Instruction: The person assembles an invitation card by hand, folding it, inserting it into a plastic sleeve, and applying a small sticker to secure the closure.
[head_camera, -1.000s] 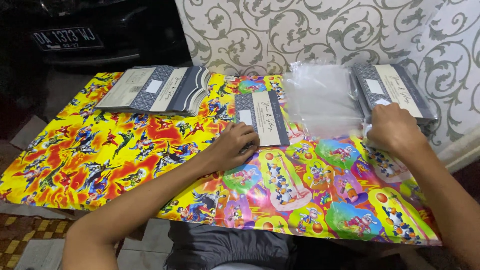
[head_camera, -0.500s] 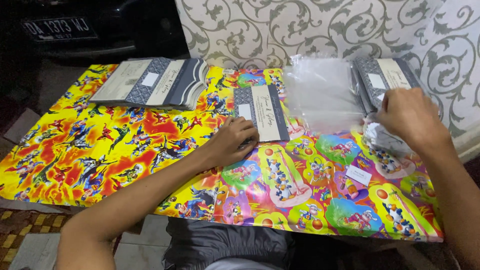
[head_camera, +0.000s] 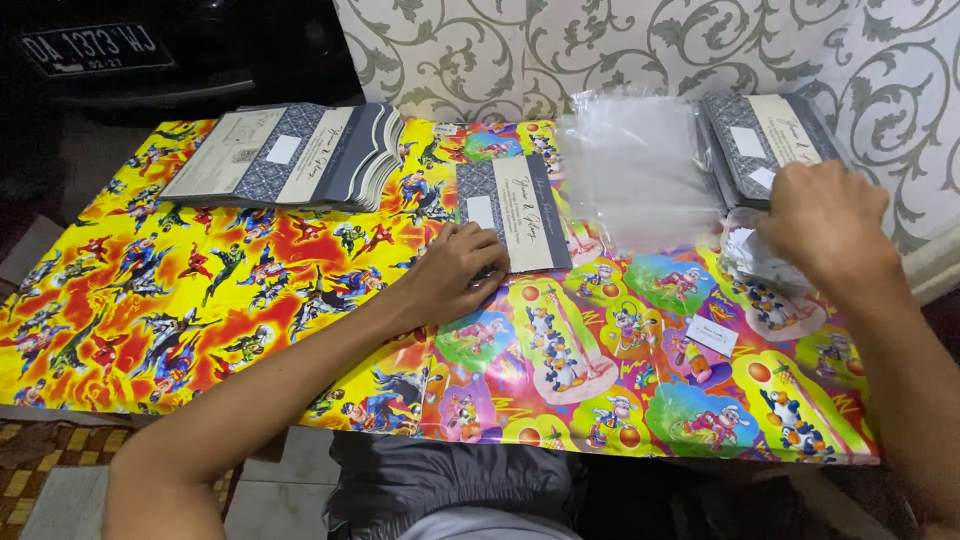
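Grey patterned card with cream panel (head_camera: 514, 214) lies flat at table centre, on the bright cartoon-print table cover (head_camera: 250, 300). My left hand (head_camera: 456, 272) rests at its seven o'clock corner, fingers loosely spread. My right hand (head_camera: 822, 222) is curled closed over a small clear plastic bag (head_camera: 752, 256), at three o'clock from the card.

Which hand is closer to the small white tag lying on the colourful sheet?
Right. The right hand hovers just above and to the right of the small white tag. The left hand is farther off to the tag's left, resting on the single card.
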